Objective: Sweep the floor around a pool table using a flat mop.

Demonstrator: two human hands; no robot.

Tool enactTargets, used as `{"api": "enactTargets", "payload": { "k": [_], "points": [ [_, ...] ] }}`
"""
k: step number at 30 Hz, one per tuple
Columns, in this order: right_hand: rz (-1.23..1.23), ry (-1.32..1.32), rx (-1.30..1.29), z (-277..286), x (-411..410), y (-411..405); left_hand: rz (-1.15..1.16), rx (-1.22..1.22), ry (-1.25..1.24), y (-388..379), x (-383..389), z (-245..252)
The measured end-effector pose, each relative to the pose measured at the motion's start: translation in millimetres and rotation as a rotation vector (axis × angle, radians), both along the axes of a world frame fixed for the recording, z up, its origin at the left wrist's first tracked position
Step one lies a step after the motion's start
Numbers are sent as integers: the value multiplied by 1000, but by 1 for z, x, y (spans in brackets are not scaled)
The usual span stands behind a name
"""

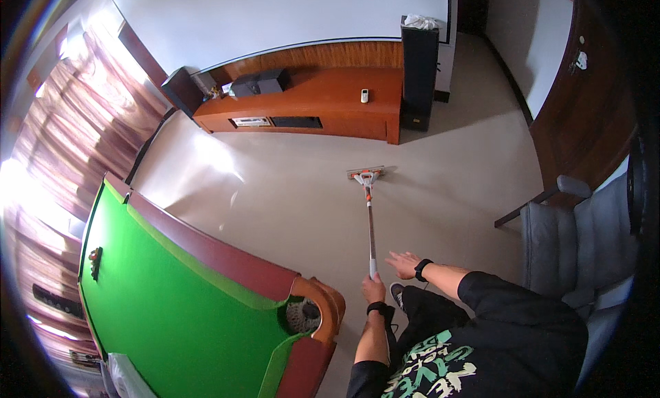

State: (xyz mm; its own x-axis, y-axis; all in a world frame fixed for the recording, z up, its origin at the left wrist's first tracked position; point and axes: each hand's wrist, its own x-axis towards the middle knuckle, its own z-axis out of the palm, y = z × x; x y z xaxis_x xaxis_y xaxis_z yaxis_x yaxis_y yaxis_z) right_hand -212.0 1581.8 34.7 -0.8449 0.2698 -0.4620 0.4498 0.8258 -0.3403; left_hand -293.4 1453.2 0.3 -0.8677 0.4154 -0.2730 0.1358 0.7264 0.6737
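My left hand (pixel 374 289) is closed around the grey grip at the near end of a mop's pole (pixel 371 233). That pole runs straight out ahead to a flat, wide mop head (pixel 366 172) with orange and white parts, which rests on the pale tiled floor (pixel 289 192). Just right of the pole, my right hand (pixel 403 264) is held out with its fingers spread, apart from the mop and holding nothing. Both wrists carry black bands.
A green-topped billiard table (pixel 175 295) fills the left side, its netted corner pocket (pixel 303 315) near my left arm. Ahead stands a wooden TV cabinet (pixel 330 88) beside a tall black speaker (pixel 418 73). A grey cushioned armchair (pixel 549 243) is at right, near a dark wooden door (pixel 582 104).
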Motion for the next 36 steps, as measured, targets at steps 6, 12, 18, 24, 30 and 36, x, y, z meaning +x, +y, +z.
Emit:
{"api": "enactTargets", "payload": {
  "k": [6,12,18,24,30,36],
  "points": [
    [202,270,89,-25,-1,-120,24,-86,-88,-171,21,6],
    [731,213,-280,-28,12,-297,149,-177,-125,-359,106,121],
    [1182,-3,-529,54,40,-390,388,38,-104,-416,198,241],
    [952,85,-467,16,26,-356,369,211,-156,-383,176,222],
    [676,-2,-165,-57,-26,-222,32,51,-75,-257,93,138],
    [194,195,100,-65,-15,-4,-228,100,-49,-34,43,58]
  ]
}}
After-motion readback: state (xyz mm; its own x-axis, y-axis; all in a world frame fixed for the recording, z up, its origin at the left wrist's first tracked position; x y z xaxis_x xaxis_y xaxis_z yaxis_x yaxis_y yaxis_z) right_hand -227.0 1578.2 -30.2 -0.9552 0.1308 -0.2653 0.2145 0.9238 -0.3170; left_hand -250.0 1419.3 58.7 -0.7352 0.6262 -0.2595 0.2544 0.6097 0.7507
